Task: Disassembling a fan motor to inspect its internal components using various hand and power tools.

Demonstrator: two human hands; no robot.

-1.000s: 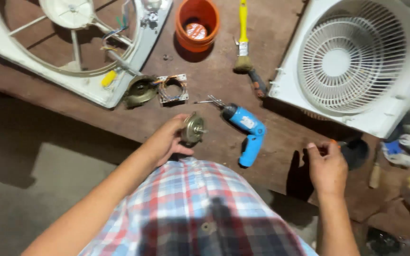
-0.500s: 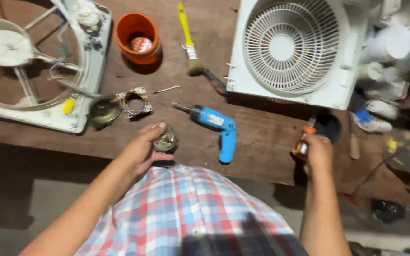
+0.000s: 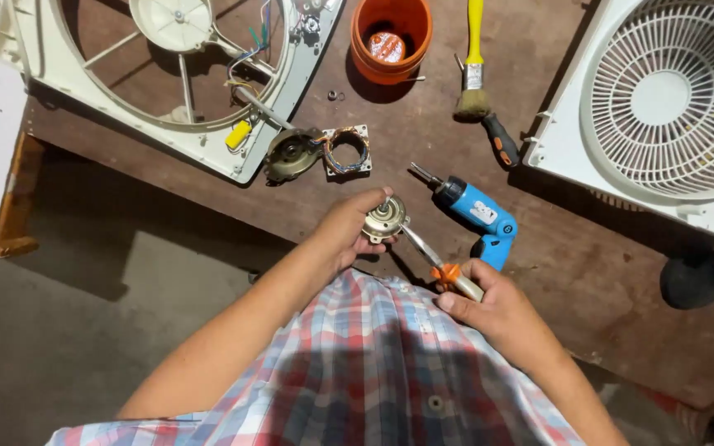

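Wearer's torso was covered by a woven plaid shirt (image 3: pixel 373 363) in red, white and blue-grey checks, fabric creased across the front. One small round dark button (image 3: pixel 434 403) sat on the centre placket. Both forearms were bare, with no sleeve visible on either. Left hand (image 3: pixel 349 227) and right hand (image 3: pixel 489 301) were ungloved; no watch, ring or band was seen.

Small pale rectangular label (image 3: pixel 482 212) seen on side of blue plastic cordless drill (image 3: pixel 477 216), lying on brown wooden tabletop (image 3: pixel 588 248) near centre. Round red-and-white printed label, or lid, (image 3: pixel 387 46) seen inside orange plastic bucket (image 3: pixel 391 37) at top edge; which of the two cannot be told. No signs, screens or other packages seen.
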